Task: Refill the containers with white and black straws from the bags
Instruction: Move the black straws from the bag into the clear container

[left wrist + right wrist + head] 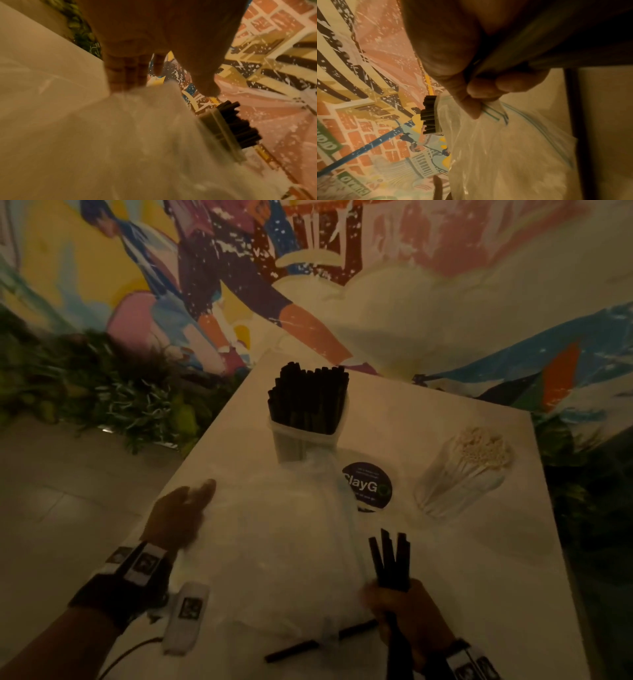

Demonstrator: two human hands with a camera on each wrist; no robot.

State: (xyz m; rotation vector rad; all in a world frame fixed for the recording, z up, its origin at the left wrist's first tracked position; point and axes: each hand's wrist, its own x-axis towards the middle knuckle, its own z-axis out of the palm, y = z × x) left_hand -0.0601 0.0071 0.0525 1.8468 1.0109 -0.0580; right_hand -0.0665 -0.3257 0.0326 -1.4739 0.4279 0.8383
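Observation:
A clear container (308, 436) packed with black straws (308, 395) stands at the middle of the white table (479, 577). To its right is a clear container of white straws (466, 470). A clear zip bag (291, 542) lies crumpled between my hands. My right hand (394, 601) grips a small bundle of black straws (390, 559), ends pointing up and away; in the right wrist view its fingers (488, 88) curl round them just above the bag's zip edge (491, 115). My left hand (191, 505), blurred, has straight fingers (126, 75) at the bag's left edge.
One loose black straw (318, 642) lies on the table near the front, partly under the bag. A round dark sticker (368, 487) sits between the containers. A white tagged device (186, 618) lies by my left wrist. A painted wall and plants are behind.

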